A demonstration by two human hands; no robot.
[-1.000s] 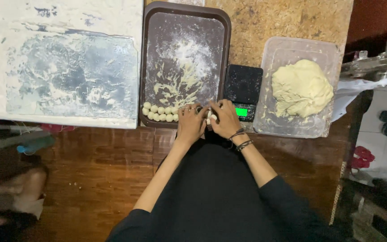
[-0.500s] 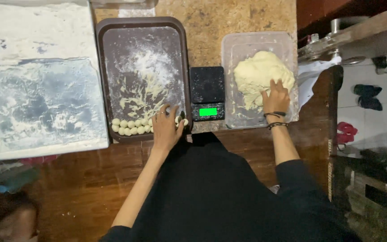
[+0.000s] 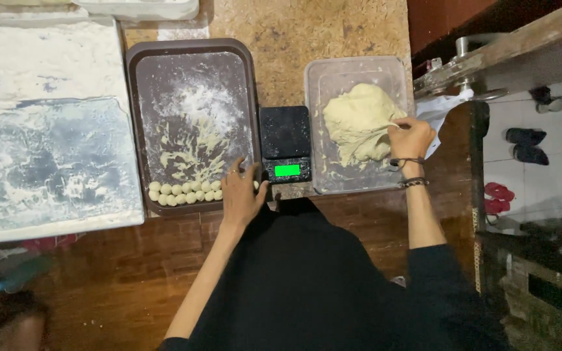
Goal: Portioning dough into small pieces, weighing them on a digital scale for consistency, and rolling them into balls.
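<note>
Pale, soft dough mass (image 3: pixel 359 120) in clear rectangular plastic tub (image 3: pixel 320 175); right hand (image 3: pixel 411 138) pinching its edge. Left hand (image 3: pixel 240 195) flat, loose, on near rim of floured brown tray (image 3: pixel 139 97) beside two rows of small dough balls (image 3: pixel 183 192). Black scale (image 3: pixel 285 144) between containers on wood surface (image 3: pixel 99 279).

Scale (image 3: pixel 285 143) between tray (image 3: pixel 139 78) and dough tub (image 3: pixel 317 84)

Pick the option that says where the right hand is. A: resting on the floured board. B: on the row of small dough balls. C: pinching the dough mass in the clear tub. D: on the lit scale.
C: the right hand pinches the edge of the dough mass inside the clear tub.
</note>
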